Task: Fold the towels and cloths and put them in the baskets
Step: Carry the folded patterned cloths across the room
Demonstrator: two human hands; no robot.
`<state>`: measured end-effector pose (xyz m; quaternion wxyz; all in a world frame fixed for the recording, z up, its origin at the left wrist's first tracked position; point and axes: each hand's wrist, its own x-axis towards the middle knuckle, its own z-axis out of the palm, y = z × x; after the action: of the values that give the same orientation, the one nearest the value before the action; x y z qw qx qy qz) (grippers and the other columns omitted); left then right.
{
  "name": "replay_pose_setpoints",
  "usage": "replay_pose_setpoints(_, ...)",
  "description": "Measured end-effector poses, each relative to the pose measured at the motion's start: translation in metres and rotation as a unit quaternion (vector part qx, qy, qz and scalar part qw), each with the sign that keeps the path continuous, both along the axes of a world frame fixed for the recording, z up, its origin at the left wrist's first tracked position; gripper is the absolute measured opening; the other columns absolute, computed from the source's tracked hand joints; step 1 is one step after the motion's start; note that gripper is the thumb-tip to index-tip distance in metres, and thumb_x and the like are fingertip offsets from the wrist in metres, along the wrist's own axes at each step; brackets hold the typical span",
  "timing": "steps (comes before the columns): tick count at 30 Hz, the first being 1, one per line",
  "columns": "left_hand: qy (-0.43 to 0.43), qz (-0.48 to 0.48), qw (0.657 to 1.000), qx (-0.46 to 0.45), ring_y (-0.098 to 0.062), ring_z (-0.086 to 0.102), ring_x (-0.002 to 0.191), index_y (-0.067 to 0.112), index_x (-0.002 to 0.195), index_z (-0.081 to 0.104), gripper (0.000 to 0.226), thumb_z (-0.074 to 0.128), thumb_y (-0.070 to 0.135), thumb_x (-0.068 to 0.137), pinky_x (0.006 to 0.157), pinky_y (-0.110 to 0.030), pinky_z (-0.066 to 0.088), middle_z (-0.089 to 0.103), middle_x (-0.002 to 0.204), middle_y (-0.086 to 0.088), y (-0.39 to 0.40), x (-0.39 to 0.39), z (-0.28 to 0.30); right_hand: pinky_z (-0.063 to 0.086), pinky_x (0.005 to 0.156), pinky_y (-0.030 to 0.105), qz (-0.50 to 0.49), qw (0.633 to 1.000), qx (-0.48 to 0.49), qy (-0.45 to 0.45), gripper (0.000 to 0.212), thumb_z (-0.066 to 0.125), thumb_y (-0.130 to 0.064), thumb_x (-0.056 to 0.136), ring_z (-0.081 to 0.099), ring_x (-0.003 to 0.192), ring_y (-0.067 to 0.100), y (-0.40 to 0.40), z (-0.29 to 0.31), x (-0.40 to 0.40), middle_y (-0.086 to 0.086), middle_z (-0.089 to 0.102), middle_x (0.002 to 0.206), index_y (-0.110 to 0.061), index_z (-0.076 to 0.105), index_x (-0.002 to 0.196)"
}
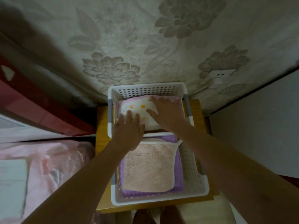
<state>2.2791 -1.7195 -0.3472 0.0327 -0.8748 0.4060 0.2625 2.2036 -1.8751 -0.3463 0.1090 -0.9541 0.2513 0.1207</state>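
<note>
Floral wallpaper (145, 46) in pale grey-beige fills the upper part of the head view, with a white wall socket (217, 76) at the right. Below it a light wooden table (102, 143) stands against that wall, between a red piece of furniture (32, 102) on the left and a plain white panel (258, 126) on the right; pink bedding (48, 159) lies blurred at lower left.

Two white perforated plastic baskets fill nearly the whole tabletop, leaving only narrow strips of wood at the left and right edges. The far basket (145, 88) sits just before the wall and the near basket (194, 175) is pushed up against it.

In the near basket a folded peach cloth (148, 168) lies flat on a folded purple towel (178, 183), with some free space along the right wall of the basket.

In the far basket lies a folded white towel (137, 110) with pink edging and small yellow marks. Both hands press on it with straight fingers: the left hand (129, 126) at its near left corner, over the basket's front rim, the right hand (165, 112) on its right half. The two are close but not touching.
</note>
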Motion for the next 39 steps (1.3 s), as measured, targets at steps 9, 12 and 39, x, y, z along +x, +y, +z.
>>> replay_pose_setpoints(9, -0.11, 0.117, 0.985, -0.066, -0.038, -0.004, 0.146, 0.005, 0.152, -0.002, 0.083, 0.0, 0.058, 0.088, 0.119, -0.041, 0.003, -0.011, 0.158, -0.016, 0.035, -0.01, -0.001, 0.004, 0.116, 0.057, 0.128, 0.986, 0.05, 0.091, 0.112, 0.045, -0.085, 0.068, -0.007, 0.147, 0.032, 0.003, -0.057, 0.022, 0.004, -0.014, 0.16, -0.034, -0.013, 0.15)
replay_pose_setpoints(12, -0.118, 0.115, 0.984, -0.068, -0.038, 0.006, 0.145, 0.005, 0.152, 0.002, 0.081, 0.005, 0.058, 0.091, 0.119, -0.042, 0.011, -0.005, 0.158, -0.018, 0.034, -0.007, -0.003, 0.005, 0.114, 0.058, 0.117, 0.988, 0.037, 0.092, 0.121, 0.031, -0.093, 0.053, 0.0, 0.147, 0.034, 0.006, -0.066, 0.022, 0.006, -0.005, 0.161, -0.033, -0.006, 0.151)
replay_pose_setpoints(39, -0.026, 0.751, 0.658, 0.051, -0.022, 0.047, 0.126, 0.022, 0.141, 0.038, 0.049, 0.035, 0.047, 0.099, 0.097, -0.036, 0.04, 0.051, 0.138, 0.0, 0.473, -0.498, 0.33, 0.04, 0.082, 0.033, 0.723, 0.68, 0.049, 0.107, 0.043, 0.043, -0.035, 0.097, 0.052, 0.114, 0.028, 0.509, 0.313, -0.214, 0.01, 0.053, 0.131, -0.011, 0.046, 0.133)
